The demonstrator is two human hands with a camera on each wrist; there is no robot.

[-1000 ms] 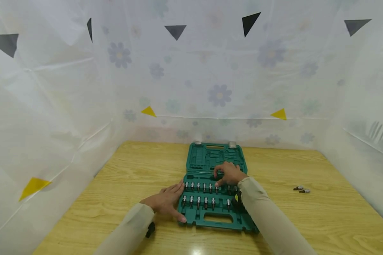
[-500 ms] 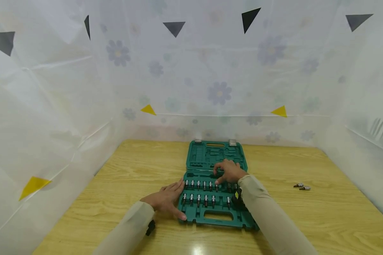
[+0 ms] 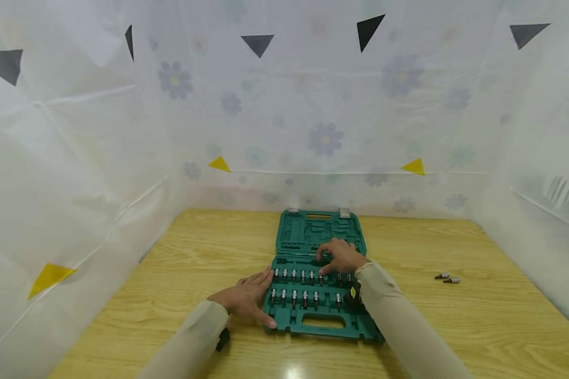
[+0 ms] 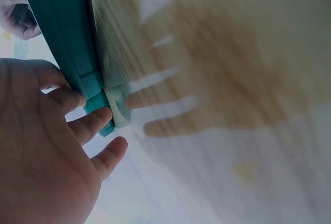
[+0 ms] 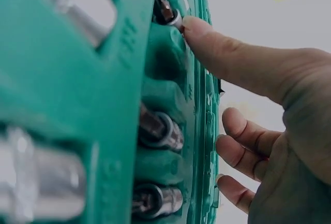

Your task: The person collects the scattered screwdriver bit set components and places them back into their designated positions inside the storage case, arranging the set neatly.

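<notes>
A green socket-set case (image 3: 322, 331) lies unfolded on the table, with two rows of silver bit sockets (image 3: 294, 298) in its near half. My left hand (image 3: 250, 299) rests against the case's left edge, fingers extended and thumb at the front left corner. In the left wrist view its fingertips (image 4: 106, 114) touch the green case side. Over the back row is my right hand (image 3: 340, 256). The right wrist view has its straight thumb (image 5: 220, 48) on the end of one bit socket (image 5: 176, 21), while the other fingers bend loosely beside the case, holding nothing.
Two loose bit sockets (image 3: 448, 278) lie on the wooden table (image 3: 408, 326) to the right. The moulded lid (image 3: 294, 229) reaches toward the back edge. White patterned sheeting (image 3: 284, 116) encloses the back and both sides. A wrist-worn black device (image 3: 353, 295) overlaps the case.
</notes>
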